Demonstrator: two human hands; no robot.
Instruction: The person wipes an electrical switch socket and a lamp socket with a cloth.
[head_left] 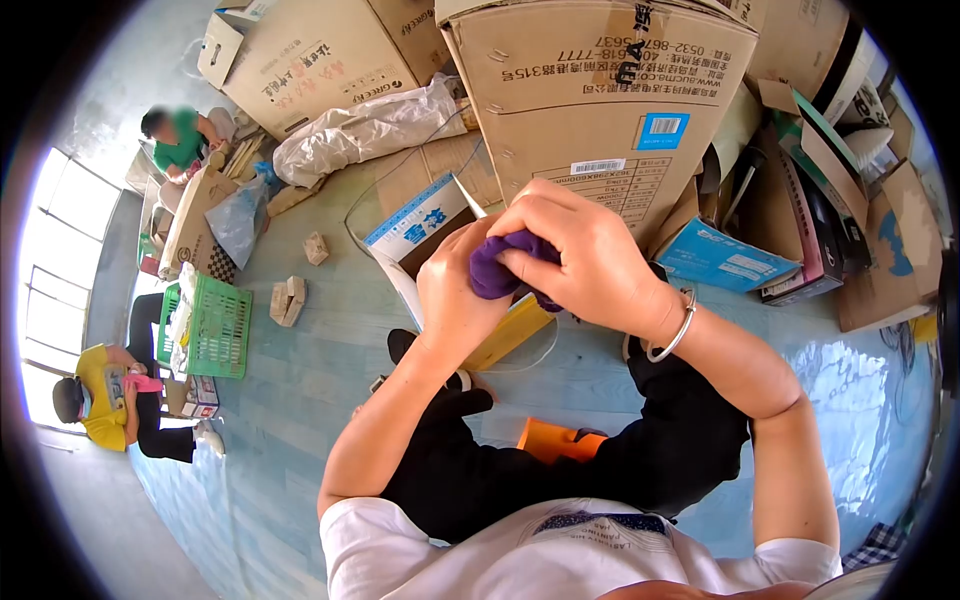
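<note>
Both my hands meet in front of me around a bunched piece of dark purple cloth (494,272). My left hand (455,280) has its fingers wrapped at the cloth's left side, most of them hidden behind my other hand. From above and the right, my right hand (585,250) pinches the cloth, its thumb pressed into the folds. What kind of cloth article it is, I cannot make out. Below my hands stands an open carton (412,232) with a blue-and-white flap, its inside partly covered by my forearms and hands. A yellow panel (510,335) shows at its near side.
A tall brown carton (600,110) stands right ahead. Opened boxes, one a blue carton (725,250), crowd the right. At left are a green basket (222,325), wooden blocks (288,300) and two seated people (105,395). An orange object (560,440) lies between my legs.
</note>
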